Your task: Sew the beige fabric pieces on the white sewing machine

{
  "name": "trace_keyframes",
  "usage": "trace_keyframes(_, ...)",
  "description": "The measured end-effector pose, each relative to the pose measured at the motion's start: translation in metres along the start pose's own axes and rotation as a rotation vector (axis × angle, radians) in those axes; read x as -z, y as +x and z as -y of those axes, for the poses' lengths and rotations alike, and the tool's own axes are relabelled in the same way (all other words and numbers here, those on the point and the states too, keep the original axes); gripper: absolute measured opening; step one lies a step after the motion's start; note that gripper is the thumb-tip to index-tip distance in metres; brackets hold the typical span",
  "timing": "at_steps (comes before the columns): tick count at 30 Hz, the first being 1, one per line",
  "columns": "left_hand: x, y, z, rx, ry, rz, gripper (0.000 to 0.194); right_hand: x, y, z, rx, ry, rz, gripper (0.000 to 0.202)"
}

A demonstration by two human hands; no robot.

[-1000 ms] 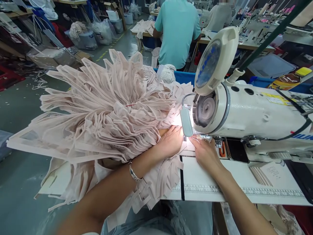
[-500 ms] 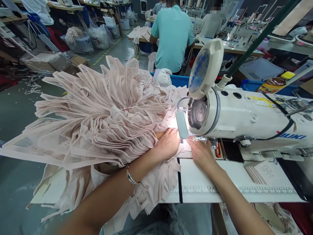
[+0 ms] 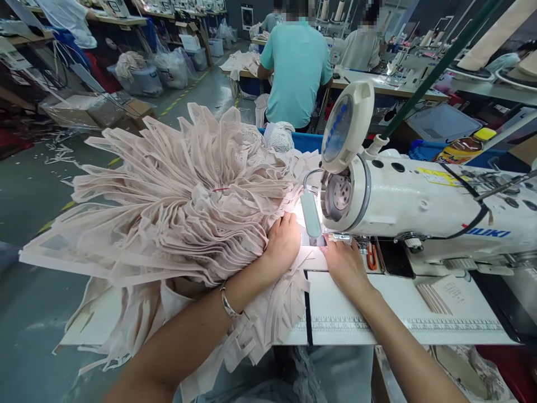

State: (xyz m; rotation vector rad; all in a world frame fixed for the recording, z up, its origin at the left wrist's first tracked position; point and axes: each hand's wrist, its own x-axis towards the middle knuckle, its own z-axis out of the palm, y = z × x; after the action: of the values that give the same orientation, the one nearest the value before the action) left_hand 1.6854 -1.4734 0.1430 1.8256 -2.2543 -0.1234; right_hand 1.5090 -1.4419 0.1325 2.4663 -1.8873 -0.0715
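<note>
A big bundle of pale pink-beige garments (image 3: 201, 201) fans out over the left of the sewing table, tied with a thin red string. My left hand (image 3: 284, 240) is closed on the bundle's right edge, its fingers curled into the fabric beside the needle area. A white JUKI sewing machine (image 3: 403, 196) stands at the right, with a small lit lamp (image 3: 311, 215) by the needle. My right hand (image 3: 344, 262) reaches under the machine head, touching the bed near the presser foot. Its fingertips are partly hidden, so a grip cannot be made out.
An orange snipper (image 3: 371, 257) and a dark phone-like slab (image 3: 394, 258) lie right of my right hand. A ruler strip (image 3: 403, 324) runs along the table front. Paper slips (image 3: 444, 294) lie farther right. A bottle (image 3: 461, 148) stands behind the machine. A person (image 3: 296, 73) sits ahead.
My left hand has drawn back slightly left from the needle area, its fingers more curled. Bare metal plate now shows under the needle. The machine's round wheel face has turned.
</note>
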Motion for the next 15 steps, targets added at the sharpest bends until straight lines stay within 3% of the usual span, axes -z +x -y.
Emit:
trace_keyframes(2,0.008,-0.005,-0.002,-0.071,0.111,0.042,0.03,-0.006,0.0,-0.005,-0.021,0.027,-0.015,0.033)
trace_keyframes(5,0.026,-0.032,-0.006,-0.262,0.216,0.051,0.024,-0.013,-0.003,-0.011,0.036,0.088,-0.181,0.034)
trace_keyframes(7,0.039,-0.061,-0.006,-0.559,0.2,0.016,0.019,-0.013,-0.006,-0.008,0.24,0.206,-0.301,0.032)
trace_keyframes(9,0.047,-0.087,0.0,-0.707,0.164,-0.063,0.016,-0.008,-0.005,0.003,0.49,0.372,-0.341,0.029)
trace_keyframes(11,0.051,-0.107,0.011,-0.615,0.227,-0.176,0.02,0.0,0.001,0.024,0.613,0.554,-0.325,0.028)
trace_keyframes(13,0.052,-0.118,0.025,-0.434,0.349,-0.287,0.027,0.009,0.009,0.048,0.583,0.74,-0.28,0.032)
trace_keyframes(15,0.053,-0.125,0.035,-0.312,0.445,-0.327,0.032,0.015,0.016,0.071,0.519,0.871,-0.204,0.036)
